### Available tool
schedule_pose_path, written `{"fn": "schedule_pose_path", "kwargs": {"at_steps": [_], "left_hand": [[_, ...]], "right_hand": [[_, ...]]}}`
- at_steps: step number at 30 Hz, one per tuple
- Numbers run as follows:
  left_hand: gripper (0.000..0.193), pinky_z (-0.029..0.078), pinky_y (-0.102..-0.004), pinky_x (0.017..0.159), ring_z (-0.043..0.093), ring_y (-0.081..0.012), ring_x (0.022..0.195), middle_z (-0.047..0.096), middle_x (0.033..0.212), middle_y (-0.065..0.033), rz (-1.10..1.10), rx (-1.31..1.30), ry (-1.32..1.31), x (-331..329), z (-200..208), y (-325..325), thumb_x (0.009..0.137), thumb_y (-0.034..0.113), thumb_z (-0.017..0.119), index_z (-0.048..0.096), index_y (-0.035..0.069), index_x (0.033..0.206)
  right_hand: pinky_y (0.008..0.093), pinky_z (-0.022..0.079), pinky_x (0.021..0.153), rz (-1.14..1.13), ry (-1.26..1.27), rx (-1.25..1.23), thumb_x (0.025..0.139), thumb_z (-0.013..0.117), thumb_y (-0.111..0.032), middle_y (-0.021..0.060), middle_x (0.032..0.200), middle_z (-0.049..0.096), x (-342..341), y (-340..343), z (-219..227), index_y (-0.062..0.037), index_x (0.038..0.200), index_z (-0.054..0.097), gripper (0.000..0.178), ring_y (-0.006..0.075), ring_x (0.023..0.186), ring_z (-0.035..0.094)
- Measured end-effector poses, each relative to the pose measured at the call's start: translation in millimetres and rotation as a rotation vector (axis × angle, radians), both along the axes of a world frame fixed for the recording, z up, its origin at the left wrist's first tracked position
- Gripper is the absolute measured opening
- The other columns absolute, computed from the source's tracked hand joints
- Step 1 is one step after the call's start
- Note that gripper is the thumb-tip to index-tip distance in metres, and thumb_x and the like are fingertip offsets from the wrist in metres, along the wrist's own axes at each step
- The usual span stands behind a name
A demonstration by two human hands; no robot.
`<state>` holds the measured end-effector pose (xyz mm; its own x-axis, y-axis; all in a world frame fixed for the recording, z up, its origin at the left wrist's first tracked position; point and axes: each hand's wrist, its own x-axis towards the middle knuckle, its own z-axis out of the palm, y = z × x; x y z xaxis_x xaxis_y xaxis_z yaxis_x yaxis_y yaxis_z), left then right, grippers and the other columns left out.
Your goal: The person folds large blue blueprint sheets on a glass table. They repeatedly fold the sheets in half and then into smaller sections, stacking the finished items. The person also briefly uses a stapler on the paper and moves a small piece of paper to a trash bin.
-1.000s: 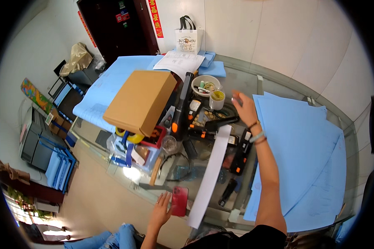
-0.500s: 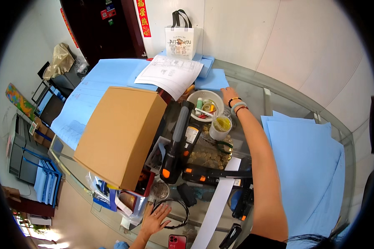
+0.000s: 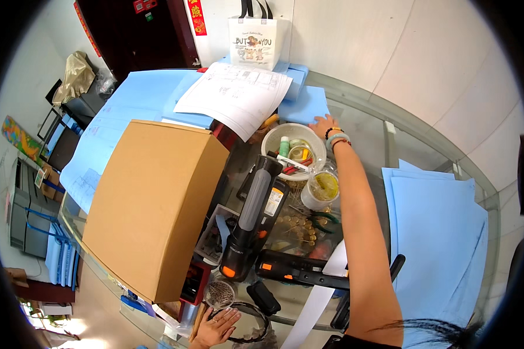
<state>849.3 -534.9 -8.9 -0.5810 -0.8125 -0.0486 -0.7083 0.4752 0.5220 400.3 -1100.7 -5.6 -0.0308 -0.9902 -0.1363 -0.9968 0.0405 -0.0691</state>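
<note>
My right hand (image 3: pixel 325 125) reaches far across the glass table, beside the rim of a white round bowl (image 3: pixel 267 141) and at the front corner of a folded blue sheet (image 3: pixel 303 106). Its fingers look apart, and their tips are partly hidden. In the bowl lie a green-and-white tube, a tape roll and red-handled tools. Low in the view my left hand (image 3: pixel 216 327) lies with fingers stretched out next to a black cable loop (image 3: pixel 266 324); nothing shows in its grasp. A clear cup (image 3: pixel 220 292) of small metal pieces stands just beyond it.
A large brown cardboard box (image 3: pixel 140 203) fills the left side. Cordless power tools (image 3: pixel 251 221) lie mid-table with a tub (image 3: pixel 320 189) of yellow stuff. Blue sheets (image 3: pixel 436 227) cover the right; a printed paper (image 3: pixel 233 96) and a tote bag (image 3: pixel 256 46) are at the back.
The view has shifted nearer to the table, so things appear larger. My right hand stays by the bowl and blue sheet; my left stays by the cable loop, its fingers closer together.
</note>
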Motion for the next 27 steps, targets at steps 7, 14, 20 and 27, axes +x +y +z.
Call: {"fn": "schedule_pose_path", "kwargs": {"at_steps": [7,14,20,27], "left_hand": [[0.04,0.026,-0.0514,0.109,0.049,-0.0204,0.126,0.055,0.134,-0.0044,0.02,-0.097,-0.027,3.7,5.4,2.7,0.089,0.022,0.057,0.057,0.015,0.129],[0.036,0.028,-0.052,0.108,0.051,-0.0184,0.123,0.057,0.13,-0.0019,0.05,-0.191,0.038,8.5,-7.7,14.5,0.086,0.016,0.059,0.061,0.015,0.122],[0.037,0.026,-0.0546,0.109,0.05,-0.021,0.125,0.057,0.13,-0.004,0.002,-0.304,0.112,10.6,-18.4,13.7,0.084,0.014,0.06,0.062,0.011,0.121],[0.037,0.022,-0.0557,0.111,0.053,-0.0232,0.12,0.059,0.127,-0.0064,-0.017,-0.428,0.102,13.4,-18.5,16.5,0.082,0.016,0.062,0.06,0.008,0.118]], "right_hand": [[0.0486,0.04,0.102,0.019,0.089,-0.038,0.096,0.039,-0.042,0.013,0.13,0.056,-7.8,23.0,7.6,-0.0089,0.118,0.062,0.046,0.0357,0.119,0.051],[0.0428,0.046,0.09,0.042,-0.139,-0.245,0.095,0.045,-0.034,0.0184,0.11,0.064,-30.9,86.8,137.8,-0.0034,0.106,0.066,0.039,0.0355,0.104,0.058],[0.0341,0.047,0.086,0.177,-0.416,-0.596,0.097,0.049,-0.025,0.0137,0.109,0.065,-20.8,266.3,293.3,0.0009,0.101,0.068,0.033,0.027,0.097,0.06],[0.0294,0.046,0.087,0.15,-0.713,-0.515,0.099,0.049,-0.023,0.0094,0.114,0.065,62.1,527.5,422.4,-0.0009,0.109,0.067,0.031,0.0174,0.1,0.059]]}}
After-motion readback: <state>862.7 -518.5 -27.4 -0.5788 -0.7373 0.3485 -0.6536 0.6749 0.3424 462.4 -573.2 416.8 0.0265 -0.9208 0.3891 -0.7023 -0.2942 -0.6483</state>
